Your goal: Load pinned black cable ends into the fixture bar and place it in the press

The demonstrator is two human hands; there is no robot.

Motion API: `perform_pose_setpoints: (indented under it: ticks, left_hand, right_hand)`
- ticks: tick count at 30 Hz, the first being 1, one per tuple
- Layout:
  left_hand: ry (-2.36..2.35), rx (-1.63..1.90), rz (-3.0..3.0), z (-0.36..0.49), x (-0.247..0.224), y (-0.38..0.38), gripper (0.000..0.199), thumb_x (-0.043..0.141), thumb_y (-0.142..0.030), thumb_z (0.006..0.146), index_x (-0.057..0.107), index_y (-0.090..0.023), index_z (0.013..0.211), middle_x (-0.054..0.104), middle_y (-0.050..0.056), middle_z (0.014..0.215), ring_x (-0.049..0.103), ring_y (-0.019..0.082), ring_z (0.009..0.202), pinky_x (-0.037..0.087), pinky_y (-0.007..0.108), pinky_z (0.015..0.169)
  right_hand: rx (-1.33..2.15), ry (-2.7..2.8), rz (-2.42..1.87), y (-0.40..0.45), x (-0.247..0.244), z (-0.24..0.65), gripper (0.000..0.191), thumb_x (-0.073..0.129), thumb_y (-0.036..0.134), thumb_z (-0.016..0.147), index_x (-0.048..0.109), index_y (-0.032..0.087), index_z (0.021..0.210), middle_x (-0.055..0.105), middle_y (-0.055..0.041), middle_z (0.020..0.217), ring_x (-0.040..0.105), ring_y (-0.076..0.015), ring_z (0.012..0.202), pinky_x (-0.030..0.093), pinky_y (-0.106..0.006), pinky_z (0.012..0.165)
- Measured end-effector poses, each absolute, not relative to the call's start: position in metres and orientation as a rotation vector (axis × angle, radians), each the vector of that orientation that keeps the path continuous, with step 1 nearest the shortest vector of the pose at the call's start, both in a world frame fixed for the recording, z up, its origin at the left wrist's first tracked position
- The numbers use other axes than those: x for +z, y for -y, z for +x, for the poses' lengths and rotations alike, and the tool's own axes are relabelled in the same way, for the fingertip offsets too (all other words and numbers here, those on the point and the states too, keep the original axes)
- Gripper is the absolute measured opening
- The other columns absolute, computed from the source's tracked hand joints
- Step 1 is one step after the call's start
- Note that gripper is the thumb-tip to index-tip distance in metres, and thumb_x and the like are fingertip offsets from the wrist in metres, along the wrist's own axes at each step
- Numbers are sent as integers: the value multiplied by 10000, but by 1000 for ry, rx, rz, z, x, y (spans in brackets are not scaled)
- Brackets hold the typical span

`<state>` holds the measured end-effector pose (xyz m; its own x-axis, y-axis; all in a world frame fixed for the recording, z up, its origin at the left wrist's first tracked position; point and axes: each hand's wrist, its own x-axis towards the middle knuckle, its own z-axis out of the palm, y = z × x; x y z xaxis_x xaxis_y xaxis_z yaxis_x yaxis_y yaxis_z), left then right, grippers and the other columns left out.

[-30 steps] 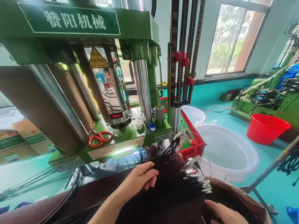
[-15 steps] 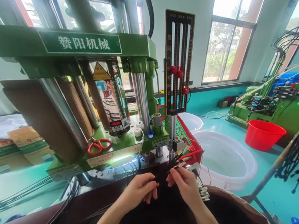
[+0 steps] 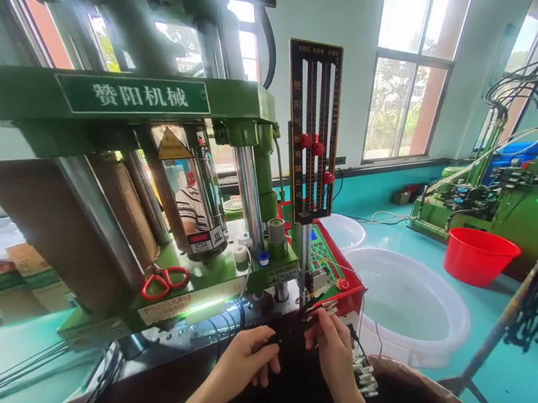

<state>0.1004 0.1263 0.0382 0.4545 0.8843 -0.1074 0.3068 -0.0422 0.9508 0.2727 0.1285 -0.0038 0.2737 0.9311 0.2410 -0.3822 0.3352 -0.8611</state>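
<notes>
My left hand (image 3: 247,363) is in front of the machine bench, fingers curled and thumb pressed toward them. A dark thin piece shows at its fingertips, too dim against the dark surface to make out. My right hand (image 3: 334,346) is to its right, a little higher, with thumb and forefinger pinched on a black cable (image 3: 303,316) near the base of the metal post. Another black cable (image 3: 358,340) runs just right of that hand. Beside its wrist is a cluster of silver metal connectors (image 3: 366,378), partly hidden by the hand.
A green press (image 3: 244,100) stands at left, with red-handled scissors (image 3: 166,282) on its bed. Behind my right hand are a red control panel (image 3: 355,283) and a large white tub (image 3: 415,304). Black cables (image 3: 532,315) hang on a rack at far right; a red bucket (image 3: 480,257) stands beyond.
The view has tilted up slightly, so the scene sits lower. My right hand has turned more upright, its fingers higher around the black cable. My left hand keeps nearly the same curled pose.
</notes>
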Motion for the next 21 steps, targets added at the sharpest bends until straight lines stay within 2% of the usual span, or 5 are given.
perform_pose_setpoints:
  ticks: [4,8,13,18,21]
  left_hand:
    - [-958,588,1482,99,42,-132,189,522,-330,744,491,-144,753,648,30,601,502,67,355,293,157,338]
    - [-896,544,1439,97,44,-131,221,547,-353,745,503,-136,738,611,5,520,413,37,292,247,149,310]
    - [-807,463,1365,96,40,-127,269,521,-398,777,518,-134,729,520,-39,409,305,24,254,166,156,280]
    - [-851,480,1390,101,39,-124,327,476,-443,797,522,-128,720,510,-38,399,291,24,248,155,160,277]
    - [-877,502,1414,104,39,-124,356,440,-468,811,482,-143,672,535,-21,427,336,30,269,192,159,297]
  right_hand:
    - [986,768,-748,-129,-6,277,270,548,409,813,596,156,731,554,22,490,469,-82,405,325,-206,407]
    - [1071,718,-712,-129,0,283,265,586,428,777,620,166,786,550,25,507,462,-96,410,327,-212,395]
    - [1263,800,-629,-124,6,287,231,644,391,733,661,176,814,589,-7,653,523,-135,625,423,-256,609]
    - [1364,750,-662,-120,12,284,143,702,299,676,673,173,736,577,2,614,491,-119,553,384,-244,545]
    - [1332,745,-636,-119,17,282,119,715,262,647,667,171,707,581,4,641,489,-117,577,391,-240,571]
